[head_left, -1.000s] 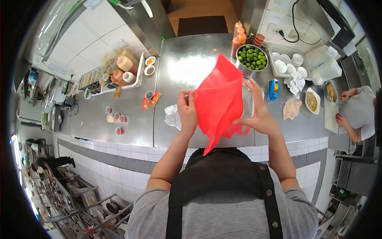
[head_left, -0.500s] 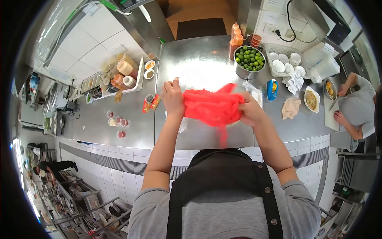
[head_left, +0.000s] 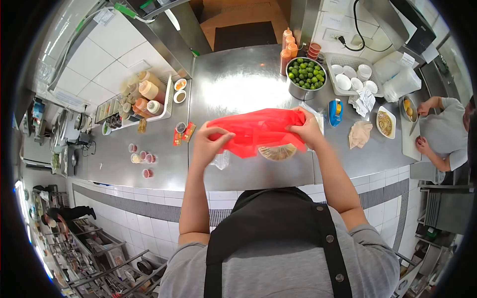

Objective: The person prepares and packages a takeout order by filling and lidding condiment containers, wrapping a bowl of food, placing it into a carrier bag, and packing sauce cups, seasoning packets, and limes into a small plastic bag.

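Note:
A thin red bag (head_left: 253, 128) is stretched sideways between my hands above the steel counter. My left hand (head_left: 210, 143) pinches its left end between thumb and fingers. On the right, my right hand (head_left: 309, 130) grips the other end. Under the bag's lower edge shows part of a round, clear container (head_left: 277, 152) with pale contents; the rest of it is hidden. Some crumpled clear plastic (head_left: 220, 160) lies beside my left hand.
A steel bowl of limes (head_left: 306, 79) and sauce bottles (head_left: 285, 55) stand at the back. Left are a bottle tray (head_left: 166, 107) and small cups (head_left: 147, 173). Right are a tape dispenser (head_left: 335, 113), a crumpled cloth (head_left: 359, 134), a food dish (head_left: 385, 122) and a co-worker (head_left: 443, 131).
The red bag has gone from hanging upright to being spread wide and low between both hands. My left hand has moved left, and the round container has come into view.

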`<state>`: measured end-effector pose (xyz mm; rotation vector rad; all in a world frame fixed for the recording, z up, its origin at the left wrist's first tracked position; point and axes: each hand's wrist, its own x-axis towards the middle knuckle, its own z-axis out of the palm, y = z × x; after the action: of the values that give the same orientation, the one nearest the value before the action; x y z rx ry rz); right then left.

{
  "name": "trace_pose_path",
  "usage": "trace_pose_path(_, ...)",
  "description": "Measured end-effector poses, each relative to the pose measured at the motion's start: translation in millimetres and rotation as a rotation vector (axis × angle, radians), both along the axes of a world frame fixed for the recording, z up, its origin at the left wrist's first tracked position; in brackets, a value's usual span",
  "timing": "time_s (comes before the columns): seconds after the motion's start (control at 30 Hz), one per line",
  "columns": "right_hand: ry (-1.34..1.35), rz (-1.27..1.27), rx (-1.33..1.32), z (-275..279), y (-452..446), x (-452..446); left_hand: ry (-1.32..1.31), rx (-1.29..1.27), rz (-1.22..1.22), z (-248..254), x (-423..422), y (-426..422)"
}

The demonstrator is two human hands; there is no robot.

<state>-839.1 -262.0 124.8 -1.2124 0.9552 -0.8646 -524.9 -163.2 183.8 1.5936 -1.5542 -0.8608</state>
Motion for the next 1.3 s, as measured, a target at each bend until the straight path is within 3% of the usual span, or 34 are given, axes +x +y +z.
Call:
trace_pose_path(0.03, 0.141, -0.141, -0.147, -6, -6, 2, -0.246, 0.003, 0.035, -8, -10, -1)
trace_pose_path(0.1, 0.421, -0.424, -0.438, -3, -14, 9, -0.472, 0.007, 0.212, -26, -36, 5)
trace_pose_path(0.13, 0.389, -0.547, -0.434, 7, -14, 12, -0.454, 0.026, 0.243, -33, -41, 8)
trace_pose_path(0.23, 0.774, -0.524, -0.766, -1, -35, 2, -0.636, -0.097, 0.200, -38, -55, 8)
trace_pose_path(0.27, 0.996, -0.363, -0.656, -1, -42, -2, -0.585, -0.097, 0.203, -48, -47, 4)
trace_pose_path(0.33, 0.700, -0.080, -0.499, 8, -54, -8, -0.483, -0.093, 0.208, -73, -5, -11)
trace_pose_path(0.4, 0.467, 0.090, -0.327, 25, -49, -8, -0.498, -0.082, 0.302, -64, 29, -17)
trace_pose_path(0.53, 0.823, 0.225, -0.636, -13, -13, -1, -0.407, 0.018, 0.443, -53, 53, -16)
trace_pose_path(0.6, 0.861, 0.266, -0.683, -23, 24, 11, -0.430, 0.067, 0.478, -51, 48, -17)
trace_pose_path(0.7, 0.932, 0.238, -0.682, -38, 54, 24, -0.637, 0.145, 0.358, -53, 33, -18)
trace_pose_path(1.03, 0.856, 0.264, -0.634, -36, 44, 5, -0.267, 0.265, 0.013, -78, 32, -32)
trace_pose_path(1.13, 0.866, 0.146, -0.370, 1, 39, -12, -0.167, 0.276, -0.062, -107, 29, -26)
trace_pose_path(1.3, 0.776, 0.101, -0.395, 105, 54, -17, -0.054, 0.399, -0.226, -122, -22, -18)
